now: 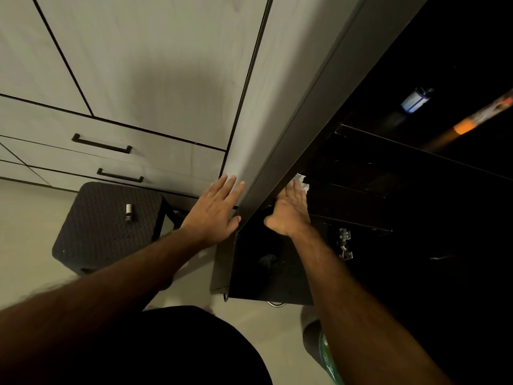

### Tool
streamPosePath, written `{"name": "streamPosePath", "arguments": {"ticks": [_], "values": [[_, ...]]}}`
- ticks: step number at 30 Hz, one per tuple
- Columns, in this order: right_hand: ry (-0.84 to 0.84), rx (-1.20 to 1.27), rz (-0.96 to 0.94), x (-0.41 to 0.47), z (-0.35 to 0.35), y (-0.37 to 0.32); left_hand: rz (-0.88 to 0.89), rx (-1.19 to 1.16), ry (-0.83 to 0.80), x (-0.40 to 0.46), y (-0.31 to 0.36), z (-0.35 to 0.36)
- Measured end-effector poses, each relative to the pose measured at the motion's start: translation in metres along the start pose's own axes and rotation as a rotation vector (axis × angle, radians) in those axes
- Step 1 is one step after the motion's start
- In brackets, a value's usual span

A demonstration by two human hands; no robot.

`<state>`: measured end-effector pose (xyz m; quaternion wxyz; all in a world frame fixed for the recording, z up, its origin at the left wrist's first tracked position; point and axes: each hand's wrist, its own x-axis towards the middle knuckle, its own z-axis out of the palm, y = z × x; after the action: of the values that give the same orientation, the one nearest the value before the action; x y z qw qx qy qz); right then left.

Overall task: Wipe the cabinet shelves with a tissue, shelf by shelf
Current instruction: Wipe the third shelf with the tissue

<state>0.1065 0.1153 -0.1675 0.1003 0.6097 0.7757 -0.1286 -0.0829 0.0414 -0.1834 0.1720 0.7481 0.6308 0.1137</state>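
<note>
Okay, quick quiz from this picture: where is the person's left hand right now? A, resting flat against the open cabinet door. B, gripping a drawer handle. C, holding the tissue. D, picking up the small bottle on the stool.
A: the left hand lies flat with straight fingers on the cabinet door.

Pale grey wood-grain cabinet [155, 65], dark interior.
White tissue [301, 182]; black woven-pattern stool [111, 226]; black handles [101, 143]; beige floor [25, 245].
</note>
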Motion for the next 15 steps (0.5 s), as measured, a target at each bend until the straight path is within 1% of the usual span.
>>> {"name": "streamPosePath", "arguments": {"ticks": [5,9,12,15], "values": [[-0.004,-0.108,-0.123,0.003,-0.001,0.012,0.008,0.01,-0.008,-0.003,0.001,0.0],[-0.007,-0.132,-0.203,0.01,-0.003,0.014,-0.006,0.03,-0.029,-0.006,0.005,0.0],[-0.003,-0.06,-0.225,0.013,-0.002,0.017,-0.029,0.014,-0.03,-0.009,0.011,0.001],[0.022,0.096,-0.224,0.01,-0.003,0.017,-0.058,-0.025,-0.017,-0.012,0.017,0.003]]}}
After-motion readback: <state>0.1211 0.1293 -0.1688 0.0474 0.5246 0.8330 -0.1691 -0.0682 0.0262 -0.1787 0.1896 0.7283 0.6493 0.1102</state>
